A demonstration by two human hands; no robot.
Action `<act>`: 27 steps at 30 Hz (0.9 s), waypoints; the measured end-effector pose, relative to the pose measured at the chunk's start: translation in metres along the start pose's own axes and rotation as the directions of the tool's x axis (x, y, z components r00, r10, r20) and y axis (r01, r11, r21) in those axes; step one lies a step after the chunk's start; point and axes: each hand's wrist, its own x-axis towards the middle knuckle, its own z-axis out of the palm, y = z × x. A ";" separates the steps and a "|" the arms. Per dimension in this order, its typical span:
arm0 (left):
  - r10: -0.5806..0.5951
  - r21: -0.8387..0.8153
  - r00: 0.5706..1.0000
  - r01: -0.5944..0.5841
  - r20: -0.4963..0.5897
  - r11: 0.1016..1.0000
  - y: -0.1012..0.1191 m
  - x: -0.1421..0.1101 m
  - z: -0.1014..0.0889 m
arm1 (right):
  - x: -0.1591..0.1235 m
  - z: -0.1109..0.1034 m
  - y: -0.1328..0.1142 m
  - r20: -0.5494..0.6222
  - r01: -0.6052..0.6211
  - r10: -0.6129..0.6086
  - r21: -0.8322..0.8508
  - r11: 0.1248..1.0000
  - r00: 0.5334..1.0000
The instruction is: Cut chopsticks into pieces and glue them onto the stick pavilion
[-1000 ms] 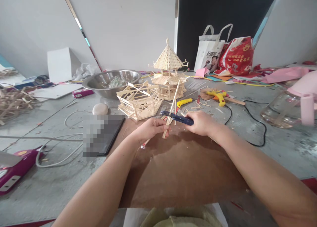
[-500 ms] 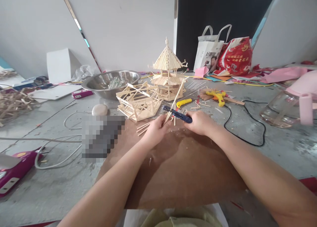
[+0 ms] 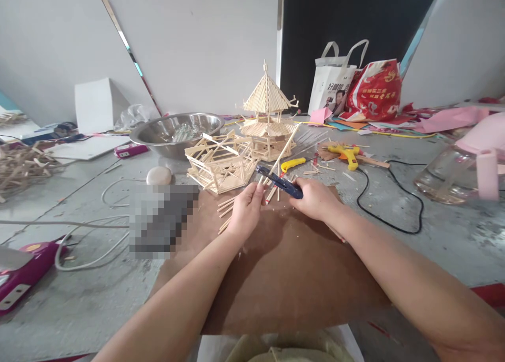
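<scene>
My left hand (image 3: 248,208) is closed, pinching the lower end of a thin wooden stick (image 3: 284,150) that slants up to the right. In my right hand (image 3: 314,199) are the handles of dark blue pliers (image 3: 281,183), whose jaws point left and meet the stick just above my left fingertips. Whether the jaws are closed on it I cannot tell. Several loose sticks (image 3: 225,210) lie by my left hand on a brown board (image 3: 276,288). Just beyond stand an open stick frame (image 3: 223,167) and a pagoda model (image 3: 268,99) with tiered roofs.
A yellow-handled knife (image 3: 294,164) and a yellow glue gun (image 3: 349,156) with a black cord lie to the right. A clear jug (image 3: 445,178) stands farther right. At left are a steel bowl (image 3: 153,136), a white round object (image 3: 159,176) and a magenta power strip (image 3: 31,272).
My left hand has shifted a little left, its fingertips now lower along the stick. The pliers and my right hand have moved slightly left as well.
</scene>
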 end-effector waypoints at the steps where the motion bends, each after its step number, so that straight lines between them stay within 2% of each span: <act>1: -0.027 0.000 0.999 0.027 0.021 1.000 -0.001 0.001 -0.001 | 0.001 0.000 0.002 -0.007 -0.013 0.013 -0.010 1.000 1.000; 3: -0.066 0.060 0.997 0.064 0.032 0.996 -0.003 0.005 -0.005 | 0.003 0.001 0.007 -0.022 -0.038 0.038 -0.032 0.999 0.999; 5: -0.091 0.208 0.996 0.087 0.007 0.974 -0.007 0.010 -0.010 | 0.005 0.003 0.011 -0.037 -0.047 0.045 -0.049 0.998 0.998; 9: -0.153 0.604 0.988 0.142 -0.034 0.784 -0.015 0.018 -0.021 | 0.005 0.004 0.014 -0.048 -0.034 0.031 -0.060 0.998 0.998; 11: -0.165 0.702 0.986 0.136 -0.026 0.699 -0.019 0.019 -0.026 | 0.005 0.003 0.013 -0.044 -0.026 0.023 -0.063 0.998 0.999; 13: -0.154 0.743 0.988 0.104 -0.001 0.661 -0.022 0.020 -0.028 | 0.004 0.003 0.013 -0.042 -0.020 0.017 -0.064 0.998 0.999; 15: -0.063 0.741 0.998 0.041 0.001 0.671 -0.022 0.020 -0.027 | 0.004 0.002 0.012 -0.038 -0.021 0.019 -0.064 0.998 0.999; 18: 0.118 0.644 0.991 -0.052 -0.060 0.764 -0.015 0.016 -0.023 | 0.004 0.001 0.010 -0.020 -0.030 0.029 -0.064 0.998 0.999; 19: 0.129 0.584 0.989 -0.065 -0.069 0.809 -0.011 0.014 -0.020 | 0.004 0.000 0.009 -0.014 -0.035 0.035 -0.064 0.997 0.999; 22: 0.107 0.376 0.994 -0.098 -0.005 0.921 0.000 0.007 -0.012 | 0.001 -0.004 0.003 -0.001 -0.044 0.044 -0.068 0.997 0.999; 27: 0.077 0.231 0.997 -0.078 0.012 0.970 0.005 -0.002 -0.002 | -0.005 -0.007 -0.008 -0.010 -0.020 0.019 -0.061 0.998 1.000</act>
